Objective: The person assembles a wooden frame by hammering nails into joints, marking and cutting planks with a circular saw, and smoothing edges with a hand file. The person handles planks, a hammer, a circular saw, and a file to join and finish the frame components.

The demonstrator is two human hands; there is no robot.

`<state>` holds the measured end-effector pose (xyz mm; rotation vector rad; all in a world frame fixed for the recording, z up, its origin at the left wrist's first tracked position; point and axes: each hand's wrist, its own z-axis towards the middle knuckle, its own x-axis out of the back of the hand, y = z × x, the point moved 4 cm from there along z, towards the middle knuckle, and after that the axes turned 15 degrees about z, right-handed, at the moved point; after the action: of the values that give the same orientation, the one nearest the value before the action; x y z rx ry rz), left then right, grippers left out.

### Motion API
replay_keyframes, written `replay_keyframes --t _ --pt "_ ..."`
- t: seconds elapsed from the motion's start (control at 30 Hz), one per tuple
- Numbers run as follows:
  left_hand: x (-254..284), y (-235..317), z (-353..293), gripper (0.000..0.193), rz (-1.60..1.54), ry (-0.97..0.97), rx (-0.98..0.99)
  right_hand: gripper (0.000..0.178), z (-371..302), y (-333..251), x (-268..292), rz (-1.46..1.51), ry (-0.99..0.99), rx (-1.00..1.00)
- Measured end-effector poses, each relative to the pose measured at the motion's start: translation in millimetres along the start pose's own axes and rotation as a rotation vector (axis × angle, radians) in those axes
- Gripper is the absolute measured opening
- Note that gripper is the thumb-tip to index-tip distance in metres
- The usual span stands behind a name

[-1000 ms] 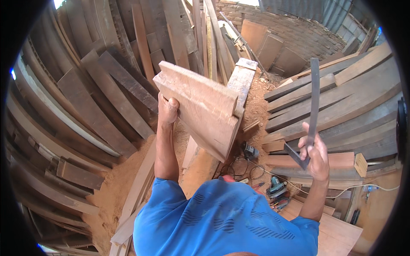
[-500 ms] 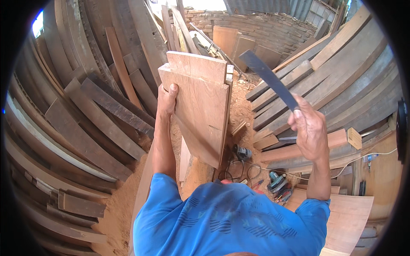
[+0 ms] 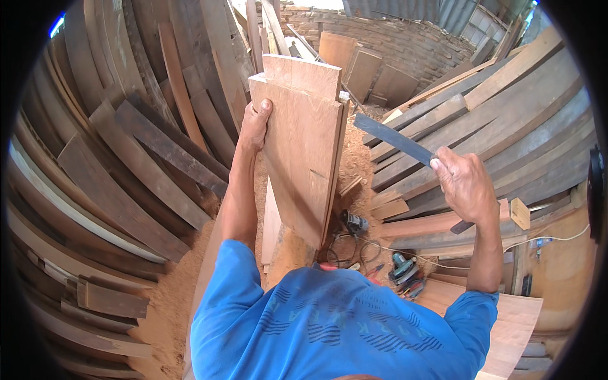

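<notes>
My left hand (image 3: 256,123) grips the left edge of a wooden board (image 3: 301,152) near its top, thumb on its broad face. The board stands upright and tilts a little; a narrower, stepped tongue sticks up from its top end. Along the right side a second layer of wood shows behind it. My right hand (image 3: 467,183) is closed round a flat, dark metal bar (image 3: 396,139), whose short end comes out below my fist. The bar's far end points up and left, just right of the board's edge and apart from it in the picture.
Planks lean in rows on the left (image 3: 152,152) and lie stacked on the right (image 3: 506,120). Sawdust covers the floor. A grey power tool (image 3: 356,223), a teal power tool (image 3: 403,268) and cords lie below the board. A low brick wall (image 3: 405,47) stands behind.
My right hand has dropped slightly, and the metal bar has swung lower and flatter, its tip now beside the board's edge. The board sits a little higher and further right in view.
</notes>
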<state>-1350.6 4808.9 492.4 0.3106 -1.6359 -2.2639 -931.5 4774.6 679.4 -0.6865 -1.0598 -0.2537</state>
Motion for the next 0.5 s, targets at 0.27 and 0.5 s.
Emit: replay_keyframes --t 0.27,0.5 --pt "-1.9 -1.5 12.7 0.111 -0.017 -0.022 -0.003 0.027 28.5 -4.7 -4.4 -0.124 -0.064 -0.004" --pt "-9.7 -0.2 14.5 0.107 -0.031 -0.037 0.009 0.029 45.3 -9.2 -5.8 -0.168 -0.079 -0.026"
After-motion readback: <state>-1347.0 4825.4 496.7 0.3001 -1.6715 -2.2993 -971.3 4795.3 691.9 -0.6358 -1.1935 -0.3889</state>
